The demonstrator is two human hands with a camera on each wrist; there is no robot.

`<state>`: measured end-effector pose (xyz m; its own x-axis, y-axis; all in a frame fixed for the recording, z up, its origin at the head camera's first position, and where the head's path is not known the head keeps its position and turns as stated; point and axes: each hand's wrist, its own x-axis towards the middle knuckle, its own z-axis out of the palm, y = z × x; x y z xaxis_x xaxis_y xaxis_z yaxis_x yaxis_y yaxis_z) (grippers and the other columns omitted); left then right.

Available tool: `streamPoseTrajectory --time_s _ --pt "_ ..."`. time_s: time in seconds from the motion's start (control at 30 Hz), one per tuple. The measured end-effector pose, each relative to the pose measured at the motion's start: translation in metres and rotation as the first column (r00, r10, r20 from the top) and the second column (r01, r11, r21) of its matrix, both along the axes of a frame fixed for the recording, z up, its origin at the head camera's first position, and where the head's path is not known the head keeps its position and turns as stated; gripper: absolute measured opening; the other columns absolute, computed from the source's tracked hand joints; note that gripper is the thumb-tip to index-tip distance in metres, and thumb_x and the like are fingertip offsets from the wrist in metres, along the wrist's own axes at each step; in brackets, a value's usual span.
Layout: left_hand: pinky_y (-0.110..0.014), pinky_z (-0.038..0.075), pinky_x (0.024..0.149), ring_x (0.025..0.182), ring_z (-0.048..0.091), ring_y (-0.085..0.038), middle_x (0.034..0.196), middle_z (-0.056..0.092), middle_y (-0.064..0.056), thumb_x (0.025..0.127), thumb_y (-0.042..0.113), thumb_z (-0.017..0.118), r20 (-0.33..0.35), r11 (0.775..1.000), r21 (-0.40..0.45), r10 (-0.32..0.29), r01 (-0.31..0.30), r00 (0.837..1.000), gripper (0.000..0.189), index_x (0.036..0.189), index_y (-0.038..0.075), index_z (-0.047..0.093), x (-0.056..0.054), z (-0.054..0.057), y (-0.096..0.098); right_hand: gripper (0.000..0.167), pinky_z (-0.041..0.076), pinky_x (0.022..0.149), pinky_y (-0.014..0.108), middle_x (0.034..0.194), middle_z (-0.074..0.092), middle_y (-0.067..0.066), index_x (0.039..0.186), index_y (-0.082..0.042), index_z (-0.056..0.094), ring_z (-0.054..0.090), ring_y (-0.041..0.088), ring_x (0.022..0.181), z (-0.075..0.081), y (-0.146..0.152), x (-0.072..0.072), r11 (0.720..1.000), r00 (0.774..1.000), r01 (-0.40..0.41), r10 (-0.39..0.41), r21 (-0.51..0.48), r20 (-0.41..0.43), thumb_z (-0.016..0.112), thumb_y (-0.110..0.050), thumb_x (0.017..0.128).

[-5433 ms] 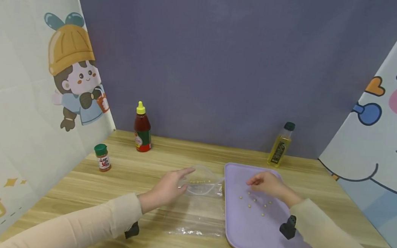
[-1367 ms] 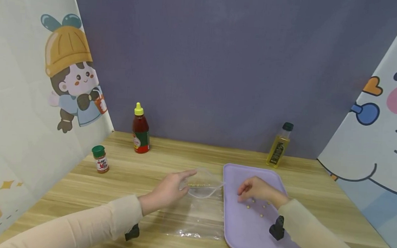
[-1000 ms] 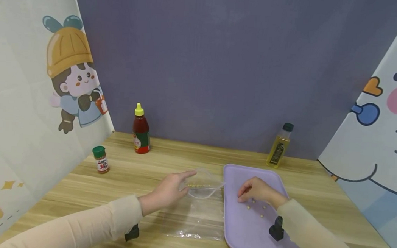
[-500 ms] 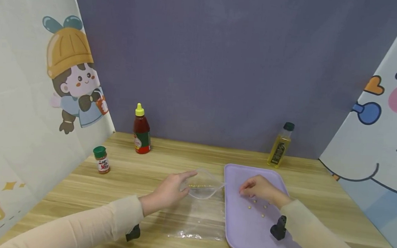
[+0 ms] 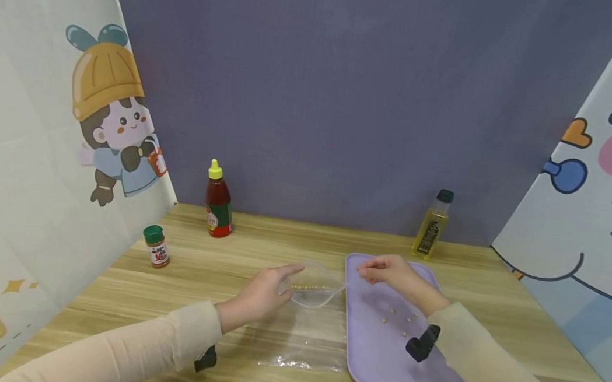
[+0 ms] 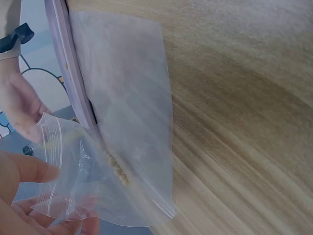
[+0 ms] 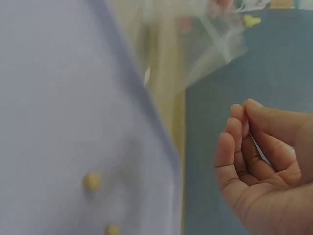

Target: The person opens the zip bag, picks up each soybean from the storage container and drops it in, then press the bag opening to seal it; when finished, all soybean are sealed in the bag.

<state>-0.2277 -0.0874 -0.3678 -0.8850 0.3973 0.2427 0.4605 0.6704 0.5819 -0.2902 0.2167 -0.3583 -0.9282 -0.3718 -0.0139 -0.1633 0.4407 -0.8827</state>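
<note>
My left hand (image 5: 260, 293) holds a clear zip-lock bag (image 6: 132, 88) by its mouth, thumb and fingers spread at the rim so that it gapes. A row of soybeans (image 6: 117, 171) lies inside the bag. My right hand (image 5: 397, 278) is raised over the left edge of the lilac tray (image 5: 379, 365), just right of the bag's mouth. In the right wrist view its thumb and fingertip are pinched together, mostly hiding a soybean between them. Several loose soybeans lie on the tray, one of them (image 5: 384, 321) near its middle.
A red sauce bottle (image 5: 218, 206) with a yellow cap stands at the back left, a green-capped spice jar (image 5: 156, 246) in front of it. An oil bottle (image 5: 432, 228) stands behind the tray. Printed walls flank the wooden table (image 5: 217, 261).
My right hand has gone down to the tray's beans, then up and left toward the bag's mouth. Fewer soybeans lie on the tray. My left hand keeps its place on the bag.
</note>
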Motion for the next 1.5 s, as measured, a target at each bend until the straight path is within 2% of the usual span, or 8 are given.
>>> streamPoseTrajectory --time_s 0.3,0.47,0.73,0.9,0.97,1.1,1.27,1.5 --pt "-0.021 0.044 0.045 0.042 0.036 -0.004 0.134 0.058 -0.019 0.085 0.001 0.065 -0.009 1.000 -0.005 0.009 -0.009 1.000 0.057 0.140 0.009 0.050 0.001 0.002 0.001 0.033 0.057 0.078 0.035 0.090 0.074 0.005 0.110 0.011 0.066 0.065 0.013 0.077 0.019 -0.034 0.008 0.992 0.994 -0.093 0.088 -0.085 -0.060 0.069 -0.014 0.089" --pt "-0.020 0.043 0.044 0.041 0.036 -0.004 0.133 0.059 -0.019 0.085 0.002 0.065 -0.009 1.000 -0.015 0.014 -0.015 1.000 0.057 0.140 0.010 0.050 0.001 0.003 0.002 0.027 0.056 0.070 0.032 0.084 0.074 0.005 0.105 0.006 0.071 0.062 0.011 0.070 0.022 -0.052 0.012 0.994 0.990 -0.099 0.094 -0.036 -0.103 0.071 -0.015 0.087" --pt "-0.020 0.043 0.043 0.042 0.038 -0.005 0.132 0.059 -0.021 0.086 0.004 0.065 -0.014 0.999 -0.032 0.009 -0.009 1.000 0.057 0.140 0.010 0.050 0.000 0.004 0.002 0.022 0.057 0.074 0.035 0.092 0.075 0.011 0.102 0.002 0.073 0.067 0.017 0.078 0.025 -0.064 0.016 0.995 0.987 -0.091 0.094 0.033 -0.134 0.071 -0.014 0.088" --pt "-0.021 0.045 0.046 0.047 0.046 -0.009 0.133 0.058 -0.020 0.086 0.003 0.065 -0.011 1.000 -0.026 0.005 -0.005 1.000 0.058 0.141 0.010 0.050 0.000 0.005 0.001 0.024 0.056 0.071 0.030 0.092 0.075 0.012 0.103 0.002 0.073 0.066 0.017 0.077 0.025 -0.057 0.016 0.997 0.988 -0.069 0.072 0.028 -0.136 0.071 -0.016 0.088" --pt "-0.021 0.046 0.048 0.059 0.058 -0.014 0.134 0.058 -0.019 0.085 0.003 0.066 -0.022 1.000 -0.027 0.007 -0.008 1.000 0.058 0.140 0.010 0.050 0.001 0.006 0.001 0.024 0.054 0.068 0.028 0.090 0.075 0.011 0.104 0.002 0.072 0.064 0.016 0.075 0.024 -0.052 0.015 0.998 0.988 -0.060 0.063 0.026 -0.139 0.071 -0.016 0.088" --pt "-0.021 0.045 0.048 0.077 0.065 -0.021 0.135 0.058 -0.018 0.085 0.002 0.066 -0.040 0.999 -0.030 0.010 -0.011 0.999 0.058 0.140 0.009 0.050 0.002 0.007 0.001 0.027 0.055 0.068 0.030 0.091 0.074 0.011 0.106 0.006 0.070 0.062 0.013 0.073 0.021 -0.038 0.015 0.999 0.989 -0.043 0.046 0.022 -0.140 0.070 -0.015 0.088" --pt "-0.020 0.045 0.050 0.063 0.057 -0.013 0.135 0.057 -0.018 0.084 0.001 0.066 -0.044 0.999 -0.034 0.008 -0.010 0.999 0.058 0.140 0.009 0.051 0.003 0.008 0.000 0.027 0.056 0.074 0.035 0.094 0.074 0.011 0.105 0.004 0.070 0.065 0.019 0.079 0.016 -0.017 0.015 0.998 0.993 -0.007 0.014 0.061 -0.118 0.071 -0.018 0.088" --pt "-0.021 0.045 0.048 0.050 0.046 -0.009 0.136 0.057 -0.018 0.085 0.002 0.066 -0.033 0.999 -0.033 0.010 -0.011 0.999 0.058 0.140 0.009 0.050 0.002 0.006 -0.001 0.032 0.057 0.073 0.037 0.100 0.072 0.019 0.110 0.007 0.067 0.065 0.018 0.080 0.010 0.015 0.013 0.990 0.991 -0.078 0.090 0.117 -0.100 0.068 -0.018 0.090"
